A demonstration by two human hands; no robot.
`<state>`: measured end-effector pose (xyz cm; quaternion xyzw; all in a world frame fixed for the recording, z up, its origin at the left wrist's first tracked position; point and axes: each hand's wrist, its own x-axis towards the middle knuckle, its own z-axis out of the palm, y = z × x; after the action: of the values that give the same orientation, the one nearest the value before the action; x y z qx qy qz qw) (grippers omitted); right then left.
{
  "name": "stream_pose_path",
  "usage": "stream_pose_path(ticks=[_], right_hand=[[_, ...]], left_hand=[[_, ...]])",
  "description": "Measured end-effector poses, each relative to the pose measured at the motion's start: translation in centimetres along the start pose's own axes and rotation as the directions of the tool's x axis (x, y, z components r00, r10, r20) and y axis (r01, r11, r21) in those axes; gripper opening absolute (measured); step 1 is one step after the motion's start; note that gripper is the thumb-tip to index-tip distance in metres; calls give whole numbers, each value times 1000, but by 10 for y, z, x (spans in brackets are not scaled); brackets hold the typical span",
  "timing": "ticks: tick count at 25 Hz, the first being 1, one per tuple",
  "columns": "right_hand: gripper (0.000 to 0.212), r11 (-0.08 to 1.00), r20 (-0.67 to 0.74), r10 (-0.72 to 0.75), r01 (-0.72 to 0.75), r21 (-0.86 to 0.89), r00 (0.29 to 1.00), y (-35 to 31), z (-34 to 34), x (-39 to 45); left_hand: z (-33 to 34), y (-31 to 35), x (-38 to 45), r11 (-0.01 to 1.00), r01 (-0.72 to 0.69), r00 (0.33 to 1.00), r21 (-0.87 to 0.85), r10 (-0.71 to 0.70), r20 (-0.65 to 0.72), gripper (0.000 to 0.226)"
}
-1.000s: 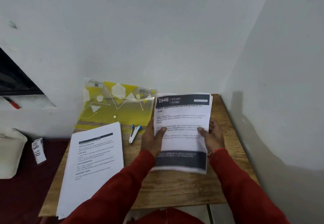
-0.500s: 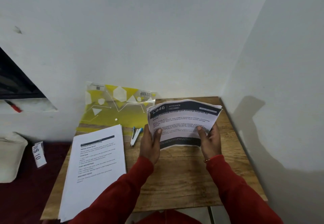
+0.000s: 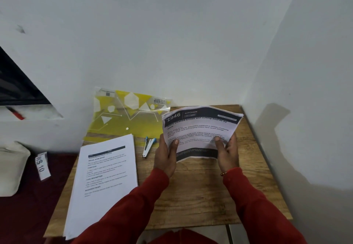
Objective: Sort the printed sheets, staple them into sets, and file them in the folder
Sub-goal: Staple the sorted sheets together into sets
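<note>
1. Hands first: you have two in view, both in red sleeves, and both grasp one bundle of printed sheets held up over the far right part of the wooden table.
2. Your left hand curls round the bundle's left edge, thumb pressed on the front page.
3. Your right hand grips the right edge the same way, thumb on the print; a thin bracelet sits at that wrist.
4. The bundle bows upward in the middle, its top page headed "KITCHEN" on a dark band; the number of sheets in it cannot be told.
5. One second stack of sheets lies flat on the near left of the table, overhanging the near edge.
6. One stapler, blue-tipped, lies between that stack and your left hand.
7. One yellow folder leans against the far wall, left of the bundle.
8. One tag reading "WS 10" lies off the table, to the left.
</note>
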<state>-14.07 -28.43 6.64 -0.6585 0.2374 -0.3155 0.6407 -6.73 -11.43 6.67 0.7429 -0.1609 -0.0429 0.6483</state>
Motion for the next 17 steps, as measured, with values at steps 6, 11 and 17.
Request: stream_pose_path(ticks=[6,11,17], right_hand=[[34,999,-9,-6,5,-33,1000,-4,1,1],[33,999,-27,-45,44,-27,999,-13,2,6],[30,993,-5,71,-71,-94,997,8,-5,-3]], left_hand=[[-2,3,5,1000,4,999,17,-5,36,23],[-3,9,10,997,-53,998,53,51,38,15],[-3,-14,-2,997,35,992,66,-42,120,24]])
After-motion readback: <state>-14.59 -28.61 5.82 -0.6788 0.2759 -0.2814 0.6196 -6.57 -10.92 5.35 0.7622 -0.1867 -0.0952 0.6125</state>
